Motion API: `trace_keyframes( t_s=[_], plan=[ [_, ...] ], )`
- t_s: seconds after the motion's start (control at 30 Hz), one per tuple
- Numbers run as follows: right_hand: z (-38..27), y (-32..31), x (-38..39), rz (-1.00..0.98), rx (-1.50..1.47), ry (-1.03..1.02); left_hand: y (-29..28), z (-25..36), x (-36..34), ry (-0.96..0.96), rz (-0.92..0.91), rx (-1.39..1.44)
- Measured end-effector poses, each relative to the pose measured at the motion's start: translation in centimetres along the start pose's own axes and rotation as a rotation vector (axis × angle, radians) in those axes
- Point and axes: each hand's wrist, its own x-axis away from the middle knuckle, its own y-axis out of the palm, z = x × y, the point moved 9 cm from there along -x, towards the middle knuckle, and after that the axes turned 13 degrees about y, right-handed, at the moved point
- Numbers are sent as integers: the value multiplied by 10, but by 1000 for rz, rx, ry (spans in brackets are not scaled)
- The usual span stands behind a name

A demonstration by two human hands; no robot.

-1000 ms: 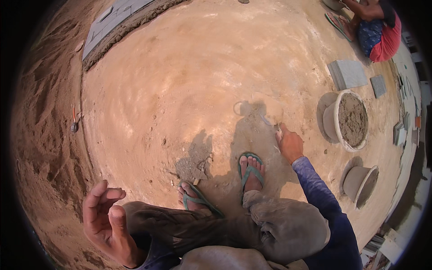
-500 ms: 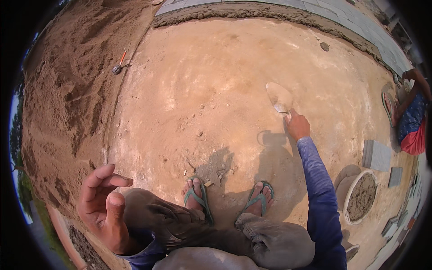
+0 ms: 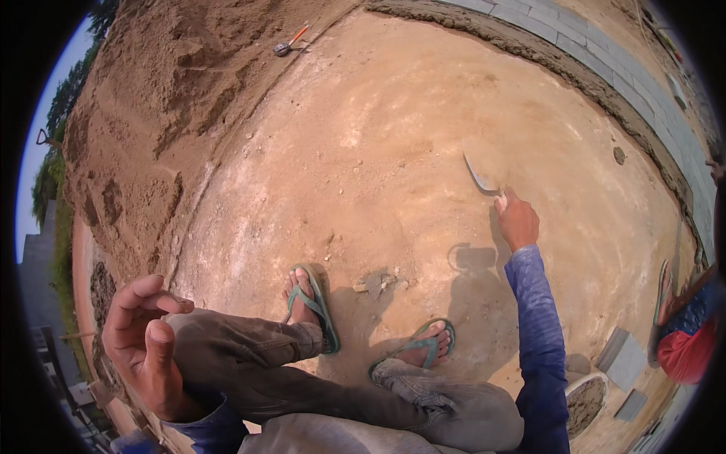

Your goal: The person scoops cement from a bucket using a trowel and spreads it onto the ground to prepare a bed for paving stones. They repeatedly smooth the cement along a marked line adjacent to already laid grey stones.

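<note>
My right hand (image 3: 518, 219) grips the handle of a trowel (image 3: 478, 175), holding it out over the sandy ground (image 3: 363, 189). The trowel's blade is seen edge-on, turned on its side, its tip pointing away from me. My left hand (image 3: 145, 344) is raised beside my left knee, fingers curved and apart from the thumb, with nothing in it. Below lie my sandalled feet (image 3: 306, 303), with a little grey mortar (image 3: 380, 284) on the ground between them.
At the left rises a sand heap (image 3: 166, 98), with a tape measure (image 3: 282, 49) and an orange pencil-like stick (image 3: 300, 32) at its edge. A mortar bed (image 3: 529, 54) borders grey pavers (image 3: 590, 57) at the far right. Nearer stand a mortar bucket (image 3: 588, 401), stacked tiles (image 3: 622, 359) and another person (image 3: 684, 333).
My view has swung left. The trowel has turned from showing its flat face to standing edge-on. My left hand keeps its curved pose.
</note>
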Motion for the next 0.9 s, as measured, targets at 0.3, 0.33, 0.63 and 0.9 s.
trace_keyframes(
  t_s=[0.3,0.33,0.63,0.9],
  plan=[
    [-132,101,30,-198,23,-418,-29,22,24,21,218,-8],
    [-147,118,53,-237,65,-489,-28,26,26,24,230,9],
    [-187,61,33,-145,61,-569,-51,14,42,-23,235,-85],
    [-212,133,3,-287,28,-491,-29,-37,28,-54,205,152]
  ],
)
